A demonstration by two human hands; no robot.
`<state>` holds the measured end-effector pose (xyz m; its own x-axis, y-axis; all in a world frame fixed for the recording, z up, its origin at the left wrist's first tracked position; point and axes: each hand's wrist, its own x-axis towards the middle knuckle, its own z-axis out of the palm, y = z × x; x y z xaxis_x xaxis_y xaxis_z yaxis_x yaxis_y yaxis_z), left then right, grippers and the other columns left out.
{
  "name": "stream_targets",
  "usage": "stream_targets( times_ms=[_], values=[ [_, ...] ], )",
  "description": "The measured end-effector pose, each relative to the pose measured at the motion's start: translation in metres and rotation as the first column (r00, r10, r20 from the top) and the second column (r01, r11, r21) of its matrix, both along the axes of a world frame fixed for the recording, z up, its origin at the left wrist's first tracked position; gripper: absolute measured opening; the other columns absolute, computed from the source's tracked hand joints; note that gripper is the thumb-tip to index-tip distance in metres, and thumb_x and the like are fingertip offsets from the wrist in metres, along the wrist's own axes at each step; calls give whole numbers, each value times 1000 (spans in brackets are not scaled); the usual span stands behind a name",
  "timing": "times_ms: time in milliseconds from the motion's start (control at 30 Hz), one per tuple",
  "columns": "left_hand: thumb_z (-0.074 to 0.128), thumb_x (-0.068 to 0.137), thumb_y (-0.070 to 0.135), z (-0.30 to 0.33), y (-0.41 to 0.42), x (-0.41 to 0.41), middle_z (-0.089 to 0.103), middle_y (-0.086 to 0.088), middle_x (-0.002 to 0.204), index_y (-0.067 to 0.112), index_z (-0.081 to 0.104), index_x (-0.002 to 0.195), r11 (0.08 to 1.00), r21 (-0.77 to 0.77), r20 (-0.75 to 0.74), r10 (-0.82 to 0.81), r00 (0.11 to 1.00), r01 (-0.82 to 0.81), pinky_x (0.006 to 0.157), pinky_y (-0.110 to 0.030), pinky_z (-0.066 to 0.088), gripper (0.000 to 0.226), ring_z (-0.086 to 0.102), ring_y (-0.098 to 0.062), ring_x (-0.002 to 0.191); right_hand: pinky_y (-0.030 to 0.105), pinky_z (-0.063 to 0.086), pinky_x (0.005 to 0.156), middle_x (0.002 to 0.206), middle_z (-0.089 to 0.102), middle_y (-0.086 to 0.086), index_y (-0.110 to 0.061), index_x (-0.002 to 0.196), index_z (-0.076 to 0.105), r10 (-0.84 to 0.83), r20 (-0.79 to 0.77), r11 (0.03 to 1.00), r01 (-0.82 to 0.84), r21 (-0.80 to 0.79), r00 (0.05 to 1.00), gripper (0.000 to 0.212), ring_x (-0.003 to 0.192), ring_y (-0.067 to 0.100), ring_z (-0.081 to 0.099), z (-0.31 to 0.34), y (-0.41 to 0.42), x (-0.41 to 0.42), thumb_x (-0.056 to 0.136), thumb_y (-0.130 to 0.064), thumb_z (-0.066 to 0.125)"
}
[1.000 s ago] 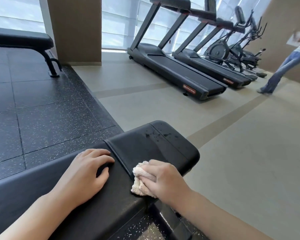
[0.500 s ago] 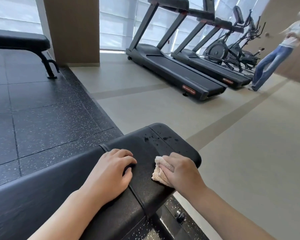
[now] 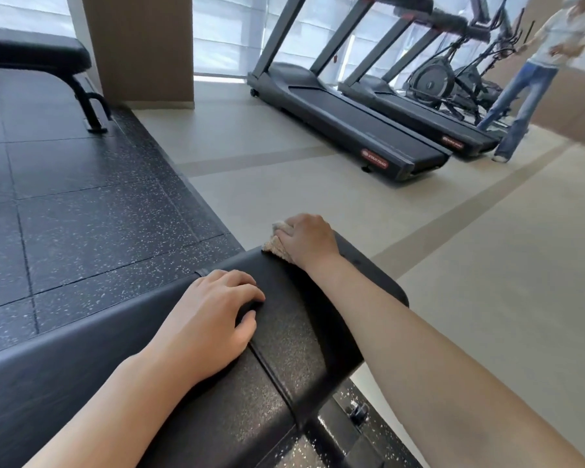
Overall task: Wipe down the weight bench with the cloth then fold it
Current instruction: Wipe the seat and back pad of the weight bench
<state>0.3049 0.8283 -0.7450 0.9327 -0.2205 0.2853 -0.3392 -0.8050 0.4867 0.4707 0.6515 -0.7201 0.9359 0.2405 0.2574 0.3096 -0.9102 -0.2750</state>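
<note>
1. Both hands are on the black weight bench (image 3: 304,332). The right hand (image 3: 306,239) reaches to the pad's far edge, fingers curled round a bunched beige cloth (image 3: 277,246) and pressing it onto the pad.
2. Nearer, the left hand (image 3: 210,319) rests on the pad beside the seam, fingers loosely bent, holding nothing.
3. Beyond lie dark speckled floor mats (image 3: 81,231), a second bench (image 3: 34,55), two treadmills (image 3: 352,130), and a person in jeans (image 3: 527,96) standing by them.
</note>
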Motion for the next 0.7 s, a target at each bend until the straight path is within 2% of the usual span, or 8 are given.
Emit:
stream_targets(
  times_ms=[100, 233, 333, 433, 533, 700],
  values=[
    [53, 85, 39, 1, 0, -1, 64, 20, 122, 37, 74, 109, 1000, 1, -6, 3, 1000, -3, 101, -41, 49, 32, 57, -11, 114, 35, 45, 73, 91, 71, 11, -14, 80, 70, 26, -17, 1000, -26, 2, 1000, 36, 91, 33, 64, -1, -2, -15, 99, -41, 57],
    [53, 86, 40, 2, 0, -4, 63, 21, 124, 38, 74, 111, 1000, -9, -17, 0, 1000, 0, 103, -40, 48, 33, 56, -9, 117, 35, 48, 75, 86, 65, -3, -28, 101, 77, 144, 6, 989, -144, 18, 990, 24, 87, 21, 64, -1, -20, -74, 97, -41, 58],
    [53, 85, 39, 2, 2, -5, 65, 18, 127, 37, 75, 112, 1000, -21, -28, -2, 1000, 1, 108, -36, 45, 35, 57, -11, 121, 23, 46, 74, 80, 53, -15, -37, 108, 74, 253, 2, 963, -252, 92, 968, 17, 80, 7, 60, 1, -45, -133, 94, -38, 65],
    [51, 86, 40, 2, 4, -6, 64, 18, 130, 36, 75, 112, 999, -33, -42, 0, 999, -1, 111, -34, 41, 36, 56, -11, 124, 18, 48, 81, 84, 54, -21, -40, 115, 73, 317, -57, 938, -304, 168, 947, 22, 85, 4, 62, 5, -73, -176, 94, -34, 69],
    [49, 86, 40, 2, 4, -6, 63, 18, 130, 37, 75, 112, 999, -43, -48, -8, 999, 5, 112, -34, 40, 37, 55, -11, 125, 21, 48, 73, 80, 53, -14, -37, 111, 75, 331, -90, 933, -312, 179, 939, 18, 78, 8, 61, 4, -90, -186, 95, -36, 68],
    [47, 85, 39, 3, 4, -5, 63, 17, 131, 35, 74, 114, 999, -41, -60, -16, 998, 14, 112, -37, 40, 40, 53, -12, 126, 32, 49, 67, 74, 55, -8, -38, 106, 76, 275, -6, 952, -271, 142, 962, 21, 70, 10, 59, -6, -77, -136, 91, -47, 64]
  ],
)
